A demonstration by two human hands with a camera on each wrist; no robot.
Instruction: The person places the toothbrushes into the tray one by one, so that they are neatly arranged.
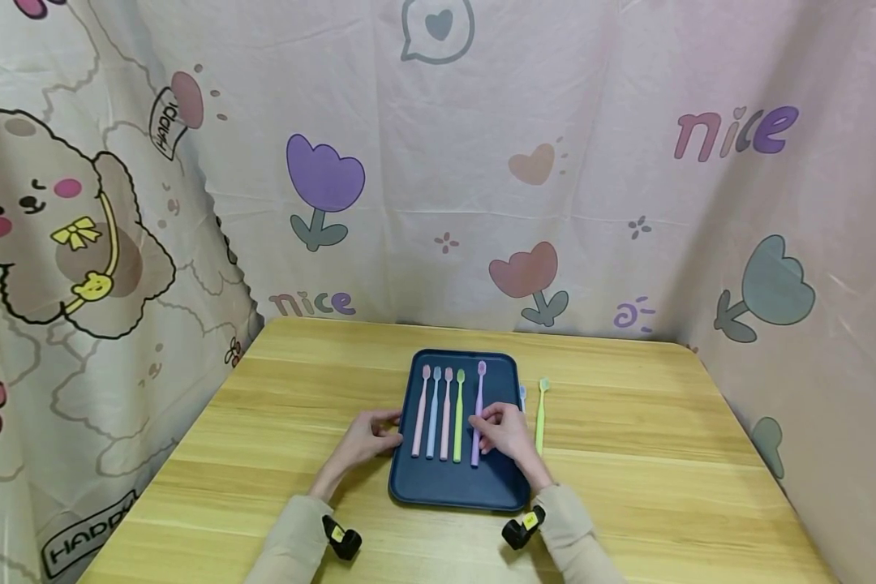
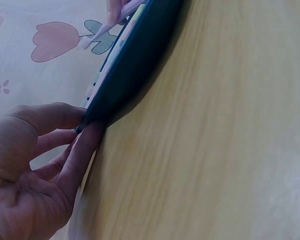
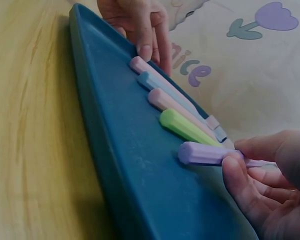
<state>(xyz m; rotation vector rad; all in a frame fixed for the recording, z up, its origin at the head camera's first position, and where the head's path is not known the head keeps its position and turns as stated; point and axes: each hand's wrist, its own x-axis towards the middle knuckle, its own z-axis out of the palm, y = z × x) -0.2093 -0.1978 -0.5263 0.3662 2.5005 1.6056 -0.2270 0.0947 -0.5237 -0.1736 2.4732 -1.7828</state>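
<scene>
From the head view, a dark blue tray [image 1: 500,487] is lying near the middle of the wooden bench [image 1: 664,454], and five toothbrushes are lying side by side in it, heads pointing away from the person: pink [image 1: 419,414], blue [image 1: 434,414], a second pink one [image 1: 447,414], green [image 1: 458,415] and purple [image 1: 478,397]. The right hand [image 1: 507,434] is resting over the purple toothbrush, and the right wrist view is showing what the head view cannot: the grip is pinching the purple handle [image 3: 205,153] between thumb and fingertips [image 3: 235,172], fingers curled round it, while the butt end is lying on the tray floor [image 3: 140,165]. That same view is showing the handle ends lined up in a row, all lying flat.

The left hand [image 1: 361,438] is sitting at the tray's left edge. The left wrist view is showing this more closely: the fingertips [image 2: 87,142] are touching the dark rim [image 2: 135,65], thumb above and fingers below, lightly curled against it; I cannot tell whether the grip is truly clamping the rim or only pressing on it.

Only the head view is showing two more toothbrushes on the bare bench just right of the tray: a light green one [image 1: 540,418] and, closer to the tray, a pale one [image 1: 522,395] mostly hidden behind the right hand. A printed curtain [image 1: 438,162] is hanging behind the bench.
</scene>
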